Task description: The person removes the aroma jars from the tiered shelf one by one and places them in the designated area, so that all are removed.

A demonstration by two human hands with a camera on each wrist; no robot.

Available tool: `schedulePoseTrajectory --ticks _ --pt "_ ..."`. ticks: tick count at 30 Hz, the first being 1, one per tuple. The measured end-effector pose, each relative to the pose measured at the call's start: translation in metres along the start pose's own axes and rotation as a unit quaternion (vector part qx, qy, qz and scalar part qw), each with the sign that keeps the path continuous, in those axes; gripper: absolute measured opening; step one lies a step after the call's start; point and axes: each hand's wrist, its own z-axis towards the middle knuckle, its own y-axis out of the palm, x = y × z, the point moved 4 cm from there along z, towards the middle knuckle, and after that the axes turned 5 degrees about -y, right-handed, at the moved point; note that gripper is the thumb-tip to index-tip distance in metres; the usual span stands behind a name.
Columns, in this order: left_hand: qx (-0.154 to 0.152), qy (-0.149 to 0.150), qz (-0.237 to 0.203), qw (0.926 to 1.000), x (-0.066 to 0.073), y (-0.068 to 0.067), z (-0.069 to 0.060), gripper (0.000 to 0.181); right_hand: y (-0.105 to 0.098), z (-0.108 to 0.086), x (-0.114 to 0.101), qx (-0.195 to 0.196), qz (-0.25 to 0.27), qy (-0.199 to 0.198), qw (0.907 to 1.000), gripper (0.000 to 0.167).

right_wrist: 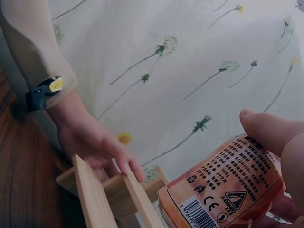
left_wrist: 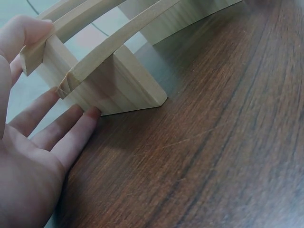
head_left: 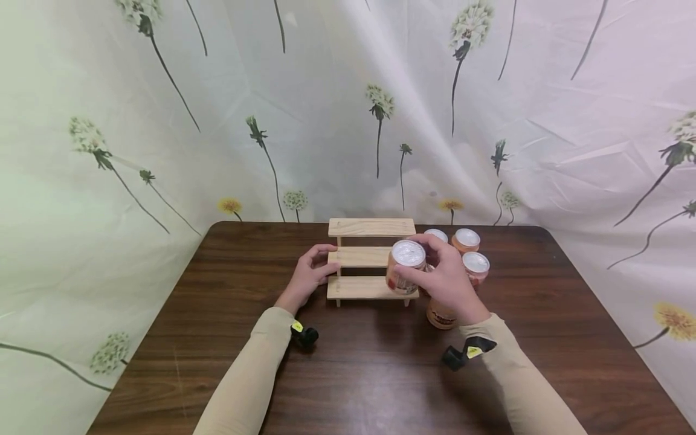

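A three-tier wooden display rack (head_left: pixel 371 227) stands near the back of the table. My left hand (head_left: pixel 310 277) holds its left end, the thumb and fingers at the middle step and side panel (left_wrist: pixel 128 85) in the left wrist view. My right hand (head_left: pixel 448 278) grips a small orange-labelled jar (head_left: pixel 406 266) with a silvery lid, over the right end of the lowest step. Printed text and a barcode show on this jar (right_wrist: pixel 223 185) in the right wrist view. Whether its base touches the step is hidden.
Several similar jars stand right of the rack, among them a back one (head_left: pixel 466 239), another with a silvery top (head_left: pixel 475 263) and a nearer one (head_left: pixel 440 315) partly behind my right hand. A dandelion-print curtain (head_left: pixel 326 121) hangs behind the dark wooden table (head_left: pixel 359 374).
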Motion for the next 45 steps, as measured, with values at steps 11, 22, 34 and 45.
schedulePoseTrajectory --ticks 11,22,34,45 --pt "-0.003 0.001 -0.003 1.0000 -0.001 0.001 0.001 0.048 -0.031 -0.005 0.002 0.045 -0.014 0.000 0.9989 0.054" --pt "0.004 0.012 0.001 0.9999 0.000 0.002 -0.001 0.043 -0.056 -0.010 0.007 0.075 -0.014 0.003 0.9970 0.049" --pt "0.005 0.009 0.000 0.9999 -0.001 0.002 -0.003 0.042 -0.083 -0.023 0.009 0.096 -0.022 0.002 0.9951 0.049" --pt "0.006 0.011 0.003 0.9999 0.002 0.002 -0.003 0.044 -0.114 -0.037 0.017 0.131 -0.063 0.008 0.9894 0.051"
